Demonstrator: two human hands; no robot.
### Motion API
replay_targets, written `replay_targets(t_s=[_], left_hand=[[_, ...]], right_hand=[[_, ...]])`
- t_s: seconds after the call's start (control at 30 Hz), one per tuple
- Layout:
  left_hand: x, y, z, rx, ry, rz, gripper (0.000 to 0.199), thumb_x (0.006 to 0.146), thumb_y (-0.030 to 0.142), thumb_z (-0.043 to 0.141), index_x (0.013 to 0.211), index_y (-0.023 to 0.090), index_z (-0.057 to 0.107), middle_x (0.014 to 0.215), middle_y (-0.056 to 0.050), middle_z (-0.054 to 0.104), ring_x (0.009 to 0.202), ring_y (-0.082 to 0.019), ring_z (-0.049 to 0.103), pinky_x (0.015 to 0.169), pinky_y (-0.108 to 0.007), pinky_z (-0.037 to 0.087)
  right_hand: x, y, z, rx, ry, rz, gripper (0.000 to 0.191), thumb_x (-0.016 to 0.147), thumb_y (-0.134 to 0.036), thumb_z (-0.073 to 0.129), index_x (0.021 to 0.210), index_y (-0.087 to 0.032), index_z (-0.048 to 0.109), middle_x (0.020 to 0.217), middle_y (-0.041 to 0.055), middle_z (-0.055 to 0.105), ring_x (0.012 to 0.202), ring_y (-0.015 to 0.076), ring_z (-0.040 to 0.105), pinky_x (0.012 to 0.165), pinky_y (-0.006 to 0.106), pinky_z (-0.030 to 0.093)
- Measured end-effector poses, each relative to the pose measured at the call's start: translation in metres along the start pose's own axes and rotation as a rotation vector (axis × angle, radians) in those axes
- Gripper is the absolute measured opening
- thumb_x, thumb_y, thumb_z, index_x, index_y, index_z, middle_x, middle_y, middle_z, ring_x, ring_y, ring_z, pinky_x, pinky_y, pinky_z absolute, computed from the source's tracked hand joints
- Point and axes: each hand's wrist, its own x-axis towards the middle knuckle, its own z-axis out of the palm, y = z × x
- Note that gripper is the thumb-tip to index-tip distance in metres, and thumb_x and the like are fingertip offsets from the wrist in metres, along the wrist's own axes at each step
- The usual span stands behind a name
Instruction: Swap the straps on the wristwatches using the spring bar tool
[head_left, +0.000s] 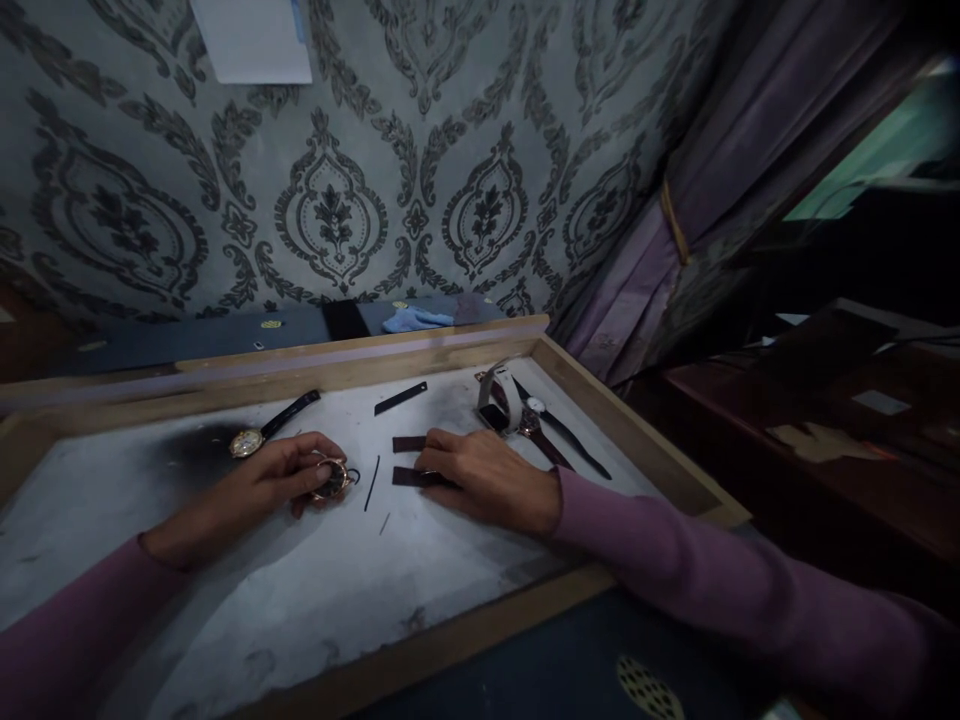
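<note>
My left hand (pixel 289 472) is closed around a rose-gold watch case (pixel 330 478) with a dark dial; no strap shows on it. To its right, my right hand (pixel 480 475) lies over two dark brown watch strap pieces (pixel 409 477), its fingers bent onto them. The straps' far ends are hidden under the fingers. Between my hands lie a thin dark rod (pixel 372 483) and a small thin pin (pixel 385 523). Just beyond my left hand rests a gold-coloured watch (pixel 246 442) with a black strap.
A shallow wooden-framed tray (pixel 517 335) with a pale bottom surrounds everything. Inside it are a flat black strip (pixel 400 398) and several watches, including a white-strapped one (pixel 513 400), at the right. A blue cloth (pixel 417 318) lies behind the frame, near the patterned wall.
</note>
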Motion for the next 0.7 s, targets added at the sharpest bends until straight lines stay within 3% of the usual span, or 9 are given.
replay_targets(t_s=[0.27,0.37,0.47,0.7], left_hand=[[0.003,-0.009,0.002,0.222,-0.038,0.058,0.030,0.085,0.047,0.055,0.089,0.018,0.057,0.072,0.000,0.056,0.057,-0.012,0.046,0.049,-0.023,0.035],[0.003,-0.013,0.003,0.449,0.026,0.162,0.028,0.090,0.044,0.049,0.087,0.018,0.058,0.069,0.001,0.057,0.059,-0.013,0.047,0.054,-0.024,0.036],[0.000,-0.014,0.004,0.689,0.123,0.236,0.024,0.094,0.040,0.046,0.089,0.020,0.059,0.081,-0.002,0.061,0.068,-0.016,0.052,0.063,-0.028,0.039],[-0.009,-0.006,0.010,0.910,0.212,0.333,0.021,0.095,0.036,0.045,0.092,0.023,0.060,0.092,-0.004,0.061,0.087,-0.024,0.054,0.074,-0.034,0.040]], right_hand=[[0.001,-0.005,0.005,-0.150,0.041,-0.057,0.015,0.091,-0.015,0.049,0.092,-0.010,0.063,0.094,0.0121,0.066,0.058,0.0111,0.050,0.051,0.029,0.020],[0.002,-0.006,0.008,-0.188,0.054,-0.079,0.015,0.088,-0.010,0.048,0.089,-0.009,0.062,0.091,0.0129,0.066,0.057,0.0112,0.049,0.051,0.029,0.018],[0.003,-0.007,0.009,-0.201,0.041,-0.062,0.016,0.087,-0.010,0.047,0.090,-0.008,0.063,0.091,0.0133,0.066,0.059,0.0120,0.050,0.050,0.029,0.017],[0.004,-0.004,0.007,0.002,0.094,0.114,0.015,0.086,-0.014,0.050,0.088,-0.011,0.064,0.089,0.0095,0.067,0.060,0.0119,0.051,0.054,0.028,0.024]])
